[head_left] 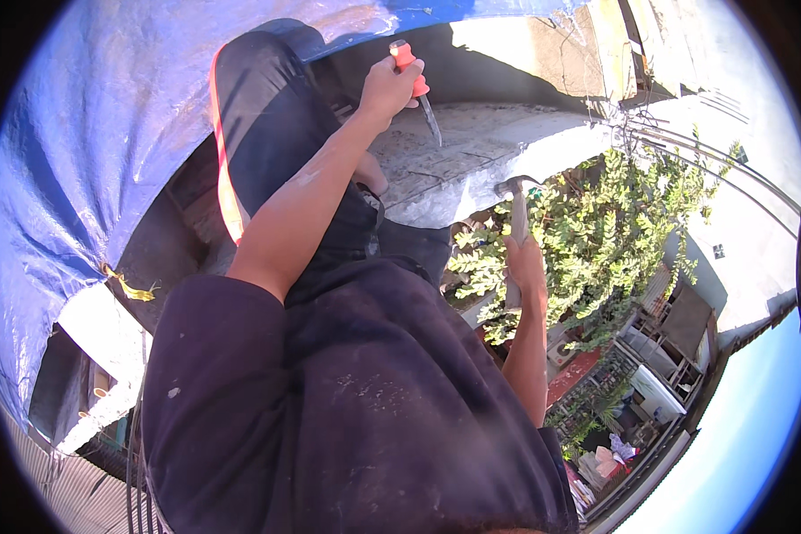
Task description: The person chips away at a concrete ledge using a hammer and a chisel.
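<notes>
My left hand (385,93) is closed around the red handle of a chisel (431,121). The metal cap of the handle sticks out above my fist, and the blade slants down toward a rough grey concrete surface (472,133). Whether the tip touches the concrete I cannot tell. On the right, my right hand (526,263) grips the wooden handle of a claw hammer (519,210). The hammer's head is up, to the right of the chisel and apart from it, in front of green leaves.
A blue tarp (89,133) hangs along the left and top. My bent leg (267,125) in dark trousers rests beside the concrete. Beyond the ledge's right edge stand a leafy bush (605,240) and, lower down, a cluttered yard (623,427). Cables (694,147) run at the upper right.
</notes>
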`<state>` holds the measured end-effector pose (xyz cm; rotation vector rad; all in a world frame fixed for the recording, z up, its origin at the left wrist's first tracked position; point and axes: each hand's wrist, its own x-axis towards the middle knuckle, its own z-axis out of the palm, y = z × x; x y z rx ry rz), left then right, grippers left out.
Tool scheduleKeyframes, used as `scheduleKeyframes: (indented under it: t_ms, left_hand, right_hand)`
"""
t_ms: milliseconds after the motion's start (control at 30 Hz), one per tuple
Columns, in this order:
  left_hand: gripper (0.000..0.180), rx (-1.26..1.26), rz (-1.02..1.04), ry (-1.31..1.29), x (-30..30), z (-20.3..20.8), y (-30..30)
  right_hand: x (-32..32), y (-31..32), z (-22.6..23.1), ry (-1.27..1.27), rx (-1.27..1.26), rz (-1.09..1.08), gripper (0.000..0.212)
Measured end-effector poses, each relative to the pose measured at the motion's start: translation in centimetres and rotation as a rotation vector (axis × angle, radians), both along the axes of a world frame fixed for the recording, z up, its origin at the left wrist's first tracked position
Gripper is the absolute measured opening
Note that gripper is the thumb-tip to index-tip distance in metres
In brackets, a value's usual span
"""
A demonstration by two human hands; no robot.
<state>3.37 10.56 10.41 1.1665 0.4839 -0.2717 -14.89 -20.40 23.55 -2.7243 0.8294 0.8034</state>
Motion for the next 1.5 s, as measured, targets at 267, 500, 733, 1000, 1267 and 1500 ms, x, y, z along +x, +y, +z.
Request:
scheduleKeyframes:
  t_ms: [267, 500, 733, 1000, 1267, 1500]
  left_hand:
    - [0.027, -0.124, 0.210, -0.070, 2.1, 0.5, 4.1]
    - [0.020, -0.222, 0.360, 0.073, 1.9, -0.9, 5.5]
    - [0.021, -0.233, 0.267, 0.088, 1.9, -0.7, 4.2]
    - [0.029, -0.249, 0.304, 0.178, 2.1, -1.3, 5.4]
    - [0.035, -0.308, 0.296, 0.224, 2.1, -1.7, 5.6]
    - [0.042, -0.284, 0.197, 0.247, 2.1, -2.6, 4.8]
  right_hand:
    - [2.3, 0.9, -0.4, 0.048, -0.129, 0.113, 0.045]
    - [2.2, 1.6, -0.3, 0.117, -0.154, -0.034, 0.044]
    - [1.1, 1.1, -0.4, 0.036, -0.165, 0.060, 0.046]
    - [3.0, 3.1, 0.1, 0.084, -0.048, -0.029, 0.043]
    - [3.5, 5.3, 1.5, -0.026, -0.045, 0.042, 0.030]
    - [2.3, 2.6, 1.4, -0.116, 0.146, -0.184, 0.035]
